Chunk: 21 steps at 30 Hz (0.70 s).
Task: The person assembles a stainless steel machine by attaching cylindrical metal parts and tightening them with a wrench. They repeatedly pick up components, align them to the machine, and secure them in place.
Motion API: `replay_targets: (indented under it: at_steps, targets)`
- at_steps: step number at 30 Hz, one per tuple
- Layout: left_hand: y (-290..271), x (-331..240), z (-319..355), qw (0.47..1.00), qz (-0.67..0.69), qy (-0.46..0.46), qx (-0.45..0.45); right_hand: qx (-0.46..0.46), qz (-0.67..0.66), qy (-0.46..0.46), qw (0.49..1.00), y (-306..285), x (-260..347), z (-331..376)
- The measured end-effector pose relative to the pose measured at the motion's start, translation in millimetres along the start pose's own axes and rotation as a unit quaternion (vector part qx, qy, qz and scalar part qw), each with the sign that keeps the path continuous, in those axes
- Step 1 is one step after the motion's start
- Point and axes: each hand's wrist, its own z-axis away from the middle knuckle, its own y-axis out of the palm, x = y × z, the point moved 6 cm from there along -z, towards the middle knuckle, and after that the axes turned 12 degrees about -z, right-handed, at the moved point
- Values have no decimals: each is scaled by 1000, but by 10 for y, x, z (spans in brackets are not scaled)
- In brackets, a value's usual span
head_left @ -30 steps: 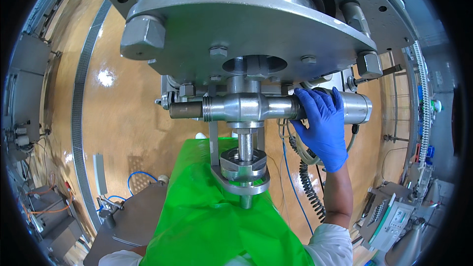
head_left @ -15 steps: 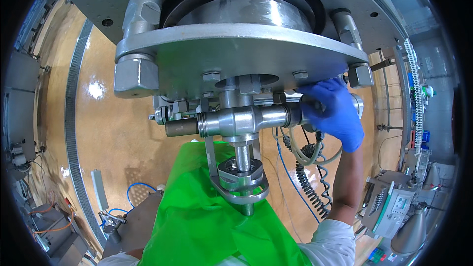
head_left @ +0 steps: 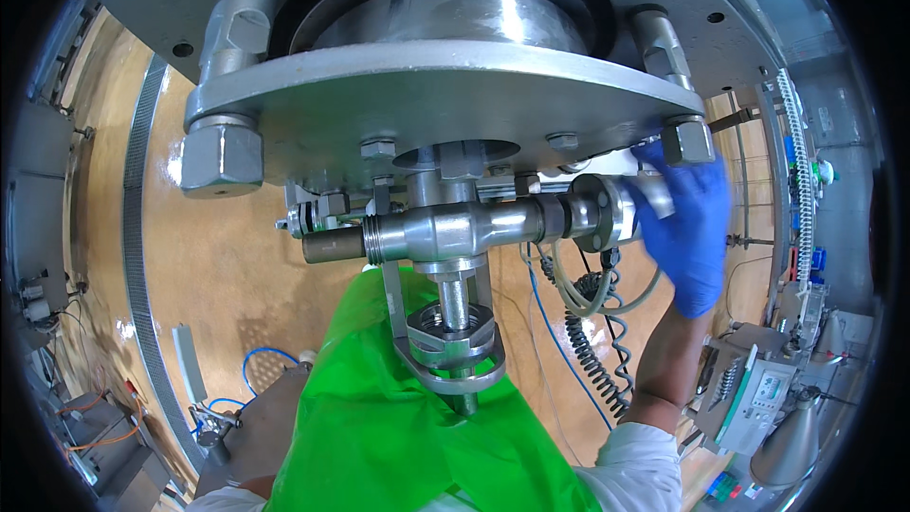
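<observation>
In a blue glove, my right hand [head_left: 690, 232] wraps round the outer end of a short steel cylinder [head_left: 654, 195], thumb on the near side. Some fingertips are blurred or hidden behind it. Left of the hand, a round flange [head_left: 599, 213] joins this cylinder to a horizontal steel pipe fitting [head_left: 450, 232]. A threaded left end on the fitting carries a brownish plug [head_left: 334, 246]. Below hangs a vertical rod [head_left: 454, 305] with a large nut [head_left: 450, 341] inside a metal yoke [head_left: 453, 381]. My left hand is out of view.
A heavy steel plate [head_left: 445, 100] with large corner bolts [head_left: 222, 156] overhangs the fitting. Cables and coiled hoses [head_left: 592, 346] dangle below the flange. My green apron [head_left: 408, 446] lies close under the yoke. A control panel box [head_left: 754, 408] stands at the right.
My right hand has slid rightward off the flange to the cylinder's outer end, uncovering the flange. The whole machine sits slightly farther left in view.
</observation>
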Motion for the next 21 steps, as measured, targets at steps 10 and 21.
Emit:
replay_targets:
  at_steps: [10,21]
  targets:
    - [292,816,884,993,-16,-100,57,77,-40,2,996,267,145,104]
    - [-1059,-241,-350,992,74,85,-63,196,-30,40,979,481,266,218]
